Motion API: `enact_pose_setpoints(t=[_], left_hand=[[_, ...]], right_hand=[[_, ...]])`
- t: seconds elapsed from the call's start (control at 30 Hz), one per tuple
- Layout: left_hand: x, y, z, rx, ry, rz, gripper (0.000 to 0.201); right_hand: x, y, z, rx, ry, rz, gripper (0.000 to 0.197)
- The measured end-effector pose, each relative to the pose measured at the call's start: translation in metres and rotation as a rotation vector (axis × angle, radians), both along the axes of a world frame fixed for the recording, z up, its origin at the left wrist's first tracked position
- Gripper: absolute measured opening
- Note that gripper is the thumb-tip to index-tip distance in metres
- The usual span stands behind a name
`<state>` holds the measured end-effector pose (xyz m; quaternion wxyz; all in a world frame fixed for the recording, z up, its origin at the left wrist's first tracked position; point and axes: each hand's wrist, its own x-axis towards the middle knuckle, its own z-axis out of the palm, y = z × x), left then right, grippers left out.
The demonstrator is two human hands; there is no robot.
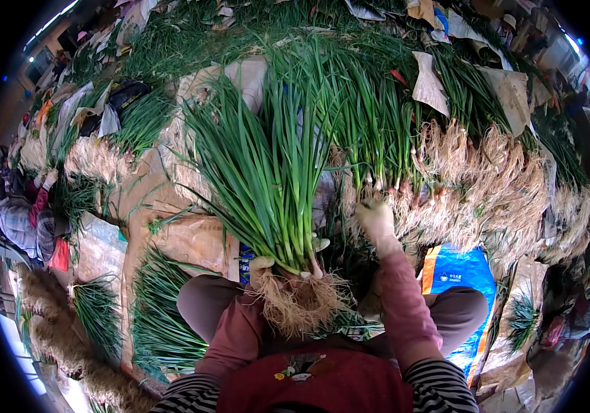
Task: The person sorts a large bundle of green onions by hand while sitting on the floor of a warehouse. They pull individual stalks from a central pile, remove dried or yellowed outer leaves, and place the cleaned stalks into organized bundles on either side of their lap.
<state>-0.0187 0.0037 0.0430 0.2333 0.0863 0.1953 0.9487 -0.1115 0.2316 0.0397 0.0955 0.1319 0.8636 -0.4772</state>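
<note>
A large bunch of green garlic [267, 186] stands before me with its leaves fanned upward and away. My left hand [261, 266], in a pale glove, grips it low on the stalks; fingertips show at the bunch's right side. Below that grip hang its tangled tan roots [300, 303]. My right hand [375, 219], gloved too, reaches forward with curled fingers to the near edge of a row of loose green garlic [386, 148]. It is beside the stalk bases and roots there. What lies inside its fingers is hidden.
Thick root masses [477, 179] fill the right side. A blue and orange sack [461, 282] lies by my right knee. Left of me are brown sheeting [188, 241] and more green bundles [161, 316]. Another person in a plaid garment [19, 220] sits at the far left.
</note>
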Motion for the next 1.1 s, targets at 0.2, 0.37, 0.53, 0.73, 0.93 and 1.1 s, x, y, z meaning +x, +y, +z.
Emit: enact_pose_setpoints(t=[0.2, 0.37, 0.53, 0.73, 0.93, 1.1], left_hand=[[-0.008, 0.007, -0.003, -0.023, 0.043, -0.045, 0.079], [-0.007, 0.009, -0.021, -0.041, -0.002, -0.055, 0.074], [-0.003, -0.002, -0.075, -0.151, -0.194, 0.009, 0.062], [-0.006, 0.012, -0.059, -0.198, -0.203, 0.053, 0.057], [-0.005, 0.008, -0.043, -0.247, -0.245, -0.083, 0.056], [-0.005, 0.003, -0.035, -0.293, -0.224, -0.128, 0.054]], right_hand=[[0.083, 0.002, 0.017, -0.557, 0.013, 0.472, 0.019], [0.060, 0.015, 0.013, -0.458, -0.387, 0.601, 0.040], [0.028, 0.008, -0.011, -0.509, -0.177, 0.101, 0.047], [0.029, 0.001, -0.027, -0.710, -0.111, -0.121, 0.022], [0.047, -0.002, -0.036, -0.636, -0.037, -0.038, 0.015], [0.046, -0.016, -0.034, -0.771, -0.163, -0.084, 0.015]])
